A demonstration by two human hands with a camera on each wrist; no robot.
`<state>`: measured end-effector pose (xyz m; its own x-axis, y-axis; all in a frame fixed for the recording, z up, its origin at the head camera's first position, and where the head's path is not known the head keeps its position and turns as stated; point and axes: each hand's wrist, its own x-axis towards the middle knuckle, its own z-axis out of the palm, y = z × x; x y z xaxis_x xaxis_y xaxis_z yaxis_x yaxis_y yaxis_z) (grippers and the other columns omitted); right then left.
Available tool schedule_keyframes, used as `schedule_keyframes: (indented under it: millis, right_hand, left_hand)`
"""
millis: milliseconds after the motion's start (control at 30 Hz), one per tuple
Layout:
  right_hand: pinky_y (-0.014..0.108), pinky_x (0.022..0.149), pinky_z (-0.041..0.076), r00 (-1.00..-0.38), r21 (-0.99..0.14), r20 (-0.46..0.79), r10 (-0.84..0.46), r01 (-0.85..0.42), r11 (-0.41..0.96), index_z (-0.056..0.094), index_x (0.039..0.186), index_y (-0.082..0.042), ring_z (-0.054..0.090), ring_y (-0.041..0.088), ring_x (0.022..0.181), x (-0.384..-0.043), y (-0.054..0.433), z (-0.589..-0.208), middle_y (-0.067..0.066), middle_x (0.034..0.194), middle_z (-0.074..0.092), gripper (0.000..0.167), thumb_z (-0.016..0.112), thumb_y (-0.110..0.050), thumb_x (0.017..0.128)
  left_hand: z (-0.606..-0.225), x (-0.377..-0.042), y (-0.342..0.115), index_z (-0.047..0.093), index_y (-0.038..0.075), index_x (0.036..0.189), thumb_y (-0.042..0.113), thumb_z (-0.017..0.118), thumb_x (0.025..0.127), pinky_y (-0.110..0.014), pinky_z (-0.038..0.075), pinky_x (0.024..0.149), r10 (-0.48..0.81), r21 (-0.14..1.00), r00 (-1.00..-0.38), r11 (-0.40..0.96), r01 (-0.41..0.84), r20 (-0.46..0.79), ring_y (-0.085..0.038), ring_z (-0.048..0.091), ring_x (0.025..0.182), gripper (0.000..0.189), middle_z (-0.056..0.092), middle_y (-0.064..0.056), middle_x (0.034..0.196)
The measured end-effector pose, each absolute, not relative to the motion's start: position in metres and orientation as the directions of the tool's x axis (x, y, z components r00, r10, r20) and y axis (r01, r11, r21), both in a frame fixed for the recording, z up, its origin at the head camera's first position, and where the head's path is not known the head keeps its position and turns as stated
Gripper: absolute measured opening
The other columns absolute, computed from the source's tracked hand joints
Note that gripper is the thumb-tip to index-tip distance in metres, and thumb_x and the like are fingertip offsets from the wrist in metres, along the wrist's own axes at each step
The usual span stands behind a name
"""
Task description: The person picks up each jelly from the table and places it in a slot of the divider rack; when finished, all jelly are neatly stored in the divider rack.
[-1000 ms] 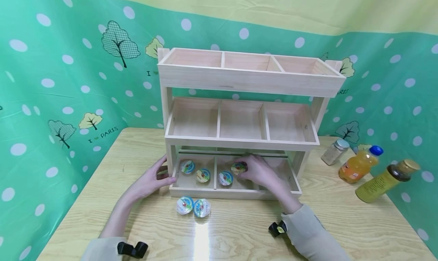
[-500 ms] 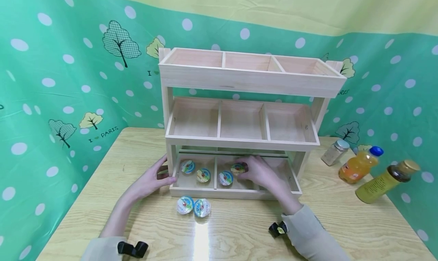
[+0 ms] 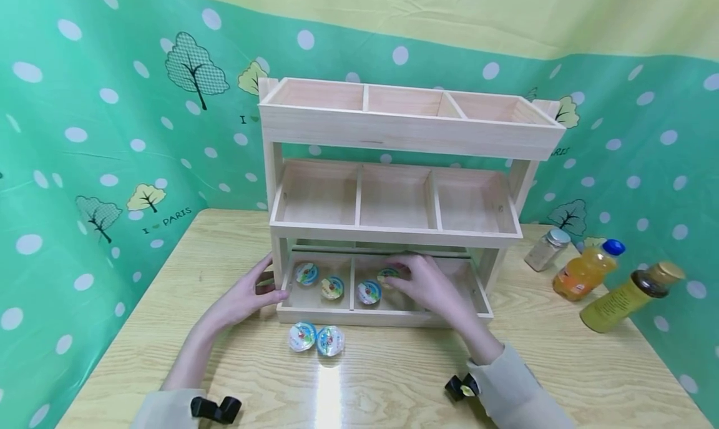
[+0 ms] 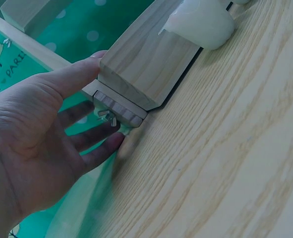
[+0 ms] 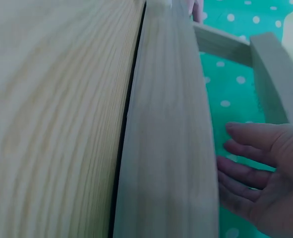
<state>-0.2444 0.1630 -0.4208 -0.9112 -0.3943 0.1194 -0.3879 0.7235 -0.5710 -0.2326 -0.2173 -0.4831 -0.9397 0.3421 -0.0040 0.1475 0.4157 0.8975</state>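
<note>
A three-tier wooden rack (image 3: 415,135) stands on the table. My left hand (image 3: 253,295) rests against its lower left end, the thumb on the front corner and the other fingers extended along the side. In the bottom tier's middle compartment, my right hand (image 3: 424,282) is over a jelly cup (image 3: 387,273), partly covering it. In the right wrist view the fingers (image 5: 248,173) are spread apart and no cup shows between them. Another jelly cup (image 3: 369,292) sits beside it. The left compartment has two more, a rear cup (image 3: 306,273) and a front cup (image 3: 332,287).
Two jelly cups, a left one (image 3: 302,336) and a right one (image 3: 330,341), stand on the table before the rack. To its right are a glass shaker (image 3: 546,251), an orange drink bottle (image 3: 584,273) and a yellow-green bottle (image 3: 615,304). A patterned cloth (image 3: 140,104) hangs behind.
My right hand has shifted slightly, its thumb now across the front of the jelly cup and the dark gap beside the cup gone. My left hand stays at the rack's corner.
</note>
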Motion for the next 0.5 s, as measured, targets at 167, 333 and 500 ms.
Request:
schedule_keyframes:
  millis: [167,333,500]
  right_hand:
    - [0.045,0.084,0.064,-0.879,-0.622,0.211,-0.427,-0.458,0.635,0.073,0.124,-0.006,0.074,0.027,0.094,-0.233,0.147,-0.414,0.01,0.117,0.078,0.033,0.076,-0.014,0.092]
    - [0.043,0.096,0.062,-0.827,-0.642,0.258,-0.5,-0.533,0.552,0.073,0.124,-0.008,0.073,0.029,0.111,-0.222,0.124,-0.408,0.009,0.124,0.075,0.032,0.075,-0.011,0.092]
    - [0.036,0.09,0.063,-0.797,-0.672,0.26,-0.546,-0.555,0.49,0.073,0.123,-0.008,0.073,0.023,0.102,-0.209,0.104,-0.407,0.008,0.116,0.076,0.032,0.076,-0.01,0.092]
  left_hand:
    - [-0.483,-0.233,-0.22,0.009,0.022,0.167,0.027,0.072,0.097,-0.065,0.044,0.113,0.344,0.889,-0.939,0.429,0.161,0.004,-0.059,0.041,0.142,0.094,0.018,-0.028,0.169]
    - [-0.481,-0.231,-0.221,0.008,0.024,0.168,0.026,0.071,0.098,-0.067,0.043,0.113,0.339,0.881,-0.941,0.446,0.158,-0.003,-0.06,0.042,0.142,0.094,0.017,-0.028,0.169]
    - [-0.481,-0.231,-0.218,0.008,0.025,0.167,0.026,0.071,0.098,-0.066,0.044,0.113,0.346,0.88,-0.938,0.445,0.167,0.003,-0.059,0.042,0.142,0.094,0.017,-0.027,0.17]
